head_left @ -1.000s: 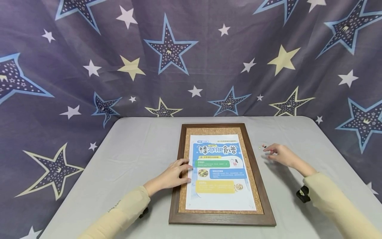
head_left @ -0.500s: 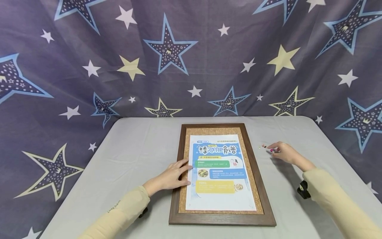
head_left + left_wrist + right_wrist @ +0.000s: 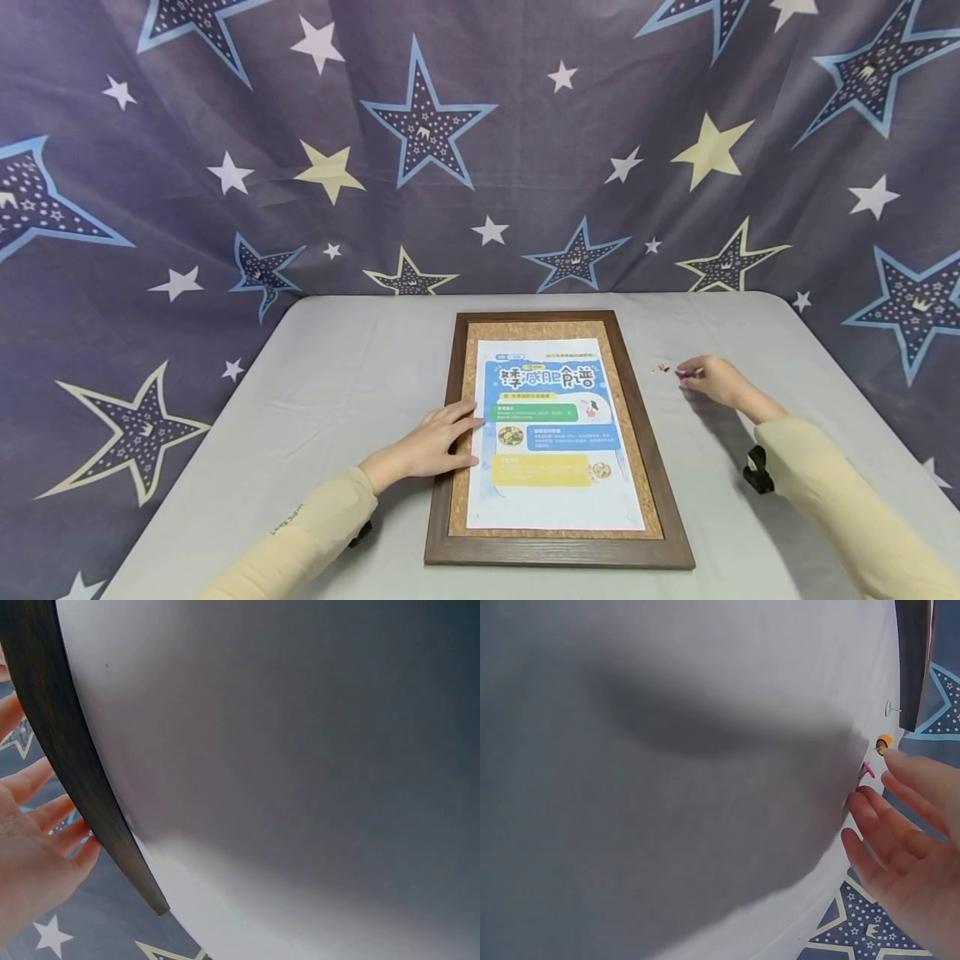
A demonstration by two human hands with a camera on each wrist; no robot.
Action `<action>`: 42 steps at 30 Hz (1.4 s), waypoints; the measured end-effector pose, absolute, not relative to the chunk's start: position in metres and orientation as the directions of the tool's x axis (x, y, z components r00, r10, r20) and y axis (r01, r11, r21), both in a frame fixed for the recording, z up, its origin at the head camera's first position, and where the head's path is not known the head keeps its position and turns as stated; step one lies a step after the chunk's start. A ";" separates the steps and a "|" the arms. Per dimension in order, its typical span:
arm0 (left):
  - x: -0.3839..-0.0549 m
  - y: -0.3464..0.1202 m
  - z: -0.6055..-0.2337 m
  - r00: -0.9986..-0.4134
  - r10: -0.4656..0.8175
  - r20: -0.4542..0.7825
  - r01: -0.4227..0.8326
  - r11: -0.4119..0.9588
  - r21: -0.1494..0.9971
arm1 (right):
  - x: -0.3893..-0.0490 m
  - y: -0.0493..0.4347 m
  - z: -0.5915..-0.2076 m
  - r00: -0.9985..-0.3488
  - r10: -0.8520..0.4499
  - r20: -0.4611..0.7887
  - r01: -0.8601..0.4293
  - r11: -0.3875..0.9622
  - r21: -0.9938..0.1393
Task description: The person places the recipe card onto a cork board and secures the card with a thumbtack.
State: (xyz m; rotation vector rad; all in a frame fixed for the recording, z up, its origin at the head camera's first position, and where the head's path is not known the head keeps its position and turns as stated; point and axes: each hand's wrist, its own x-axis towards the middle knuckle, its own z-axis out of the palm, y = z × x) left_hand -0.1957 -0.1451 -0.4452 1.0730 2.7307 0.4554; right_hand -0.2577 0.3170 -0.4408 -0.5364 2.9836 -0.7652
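A cork board with a brown wooden frame (image 3: 558,552) lies flat, a printed sheet (image 3: 555,505) with Chinese text over its cork. My left hand (image 3: 422,443) rests across the frame's left side, fingers spread and fingertips on the sheet's edge. In the left wrist view, those fingers (image 3: 52,814) reach past the dark frame side. To the right of the board, my right hand (image 3: 718,385) has its fingertips down at small push pins. The right wrist view shows a pink push pin (image 3: 867,770) at the loosely bent fingers and an orange push pin (image 3: 884,740) by the thumb tip.
A greenish clear push pin (image 3: 889,709) stands near the frame's corner in the right wrist view. More small pins (image 3: 661,367) lie between board and right hand. A pale grey cloth (image 3: 352,367) covers the table, with a star-patterned curtain (image 3: 495,167) behind.
My right hand has shifted slightly right, uncovering more of the small pins to its left. The left hand, sheet and board have stayed in place.
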 end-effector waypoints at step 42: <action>-0.195 -0.146 -0.446 -0.726 0.685 -0.055 0.631 0.696 0.343 | -0.270 0.325 -0.452 -0.917 -0.376 0.133 -0.392 0.791 -0.470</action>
